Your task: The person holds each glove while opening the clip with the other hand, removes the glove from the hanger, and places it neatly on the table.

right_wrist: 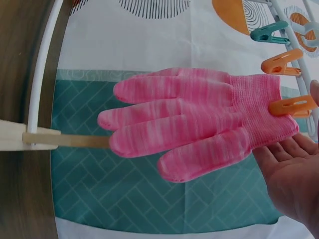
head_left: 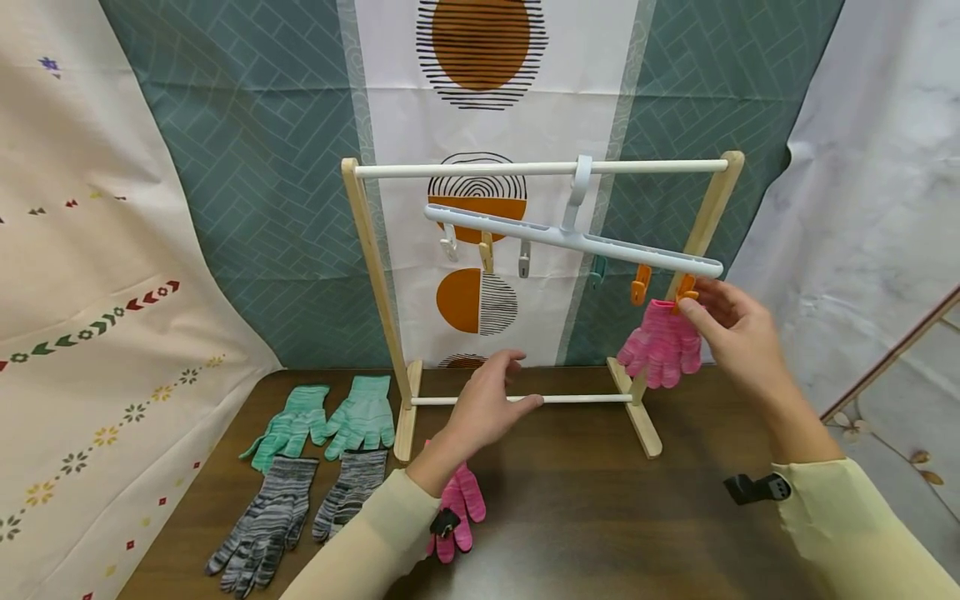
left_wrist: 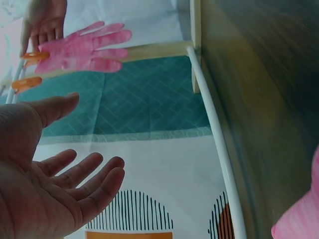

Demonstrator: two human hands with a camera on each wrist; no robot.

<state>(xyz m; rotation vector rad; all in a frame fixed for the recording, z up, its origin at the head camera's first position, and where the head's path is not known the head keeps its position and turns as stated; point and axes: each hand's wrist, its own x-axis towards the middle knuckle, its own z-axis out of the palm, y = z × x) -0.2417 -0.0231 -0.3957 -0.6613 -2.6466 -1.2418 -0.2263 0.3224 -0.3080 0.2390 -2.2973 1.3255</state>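
Note:
A pink glove (head_left: pixel 663 343) hangs fingers down from an orange clip (head_left: pixel 684 290) at the right end of a white hanger (head_left: pixel 525 230). My right hand (head_left: pixel 738 333) pinches at this clip, thumb in front and fingers behind the glove's cuff. In the right wrist view the clip (right_wrist: pixel 291 105) bites the cuff of the glove (right_wrist: pixel 184 117). My left hand (head_left: pixel 487 406) is held in the air before the rack, thumb and fingers spread apart, holding nothing. Another pink glove (head_left: pixel 467 497) lies on the table, partly hidden under my left forearm.
The hanger hooks over the top rail (head_left: pixel 480 170) of a wooden rack. Other clips along it, including another orange clip (head_left: pixel 641 284), hold nothing. On the table (head_left: pixel 570 517) at left lie two green gloves (head_left: pixel 365 417) and two grey striped gloves (head_left: pixel 270 517).

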